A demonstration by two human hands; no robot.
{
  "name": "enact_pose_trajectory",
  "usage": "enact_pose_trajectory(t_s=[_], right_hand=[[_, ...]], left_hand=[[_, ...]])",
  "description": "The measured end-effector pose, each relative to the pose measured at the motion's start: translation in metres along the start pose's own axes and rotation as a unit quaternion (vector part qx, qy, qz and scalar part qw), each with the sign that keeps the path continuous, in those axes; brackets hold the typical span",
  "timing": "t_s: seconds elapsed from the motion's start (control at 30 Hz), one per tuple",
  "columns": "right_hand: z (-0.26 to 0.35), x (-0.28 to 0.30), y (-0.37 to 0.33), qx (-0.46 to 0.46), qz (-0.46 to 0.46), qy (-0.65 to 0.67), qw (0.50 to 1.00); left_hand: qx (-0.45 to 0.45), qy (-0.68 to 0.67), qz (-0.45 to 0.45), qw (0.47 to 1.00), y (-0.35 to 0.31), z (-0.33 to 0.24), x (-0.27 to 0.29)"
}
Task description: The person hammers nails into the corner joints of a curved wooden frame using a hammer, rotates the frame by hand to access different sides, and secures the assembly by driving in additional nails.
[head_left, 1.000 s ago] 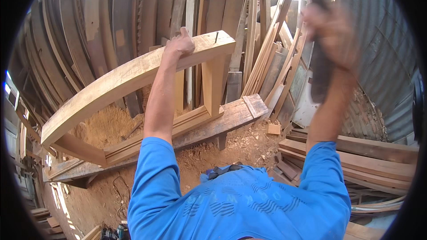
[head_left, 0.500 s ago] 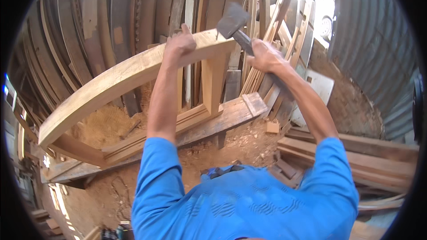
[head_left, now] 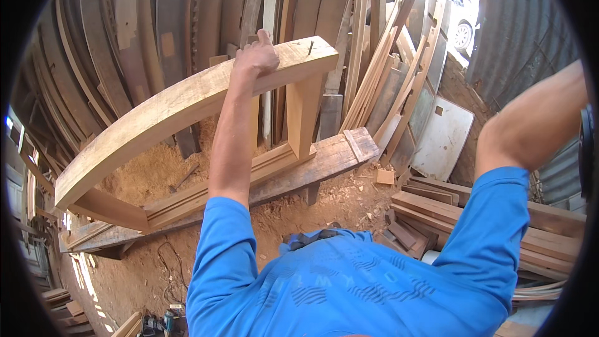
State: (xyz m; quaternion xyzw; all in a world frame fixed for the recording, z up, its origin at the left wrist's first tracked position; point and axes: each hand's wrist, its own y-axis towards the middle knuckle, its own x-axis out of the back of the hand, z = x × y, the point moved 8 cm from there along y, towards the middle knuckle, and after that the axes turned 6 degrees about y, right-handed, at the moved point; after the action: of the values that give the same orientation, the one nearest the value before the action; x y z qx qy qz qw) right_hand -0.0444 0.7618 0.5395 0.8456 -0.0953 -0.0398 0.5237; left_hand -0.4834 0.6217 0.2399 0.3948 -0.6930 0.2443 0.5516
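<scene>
A pale curved wooden frame [head_left: 150, 103] stands on a long low wooden bench [head_left: 337, 156], its arched top piece rising to the right. My left hand [head_left: 257, 57] grips that arched piece near its right end, fingers closed over the far edge. Just right of the hand, a nail [head_left: 311, 48] sticks up out of the top face, leaning slightly. A slanted upright [head_left: 301, 115] joins the arch to the grooved bottom rail [head_left: 271, 165]. My right forearm [head_left: 536, 115] is raised at the right; its hand is outside the picture, and no hammer shows now.
Long dark boards [head_left: 171, 43] lean in a row behind the frame. Thin strips [head_left: 374, 87] and a white panel [head_left: 443, 137] stand to the right. Stacked planks [head_left: 486, 218] lie at lower right, beside a corrugated metal wall [head_left: 518, 31]. Sawdust [head_left: 150, 168] covers ground behind the bench.
My right hand, holding a hammer over the nail half a second ago, has swung up and right out of view with it. My left hand keeps its grip on the arch.
</scene>
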Motion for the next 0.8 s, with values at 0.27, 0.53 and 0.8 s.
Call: enact_pose_trajectory(t_s=[0.27,0.53,0.8], right_hand=[[0.112,-0.24,-0.216,-0.211,0.605,0.145,0.754],[0.097,-0.16,-0.159,-0.473,0.416,0.421,0.652],[0.058,-0.041,-0.064,-0.37,-0.019,0.451,0.812]], left_hand=[[0.013,0.011,-0.023,1.0,0.007,0.013,0.01],[-0.018,0.011,0.044,0.999,0.02,0.007,-0.005],[-0.032,0.006,0.022,0.999,0.019,0.018,-0.011]])
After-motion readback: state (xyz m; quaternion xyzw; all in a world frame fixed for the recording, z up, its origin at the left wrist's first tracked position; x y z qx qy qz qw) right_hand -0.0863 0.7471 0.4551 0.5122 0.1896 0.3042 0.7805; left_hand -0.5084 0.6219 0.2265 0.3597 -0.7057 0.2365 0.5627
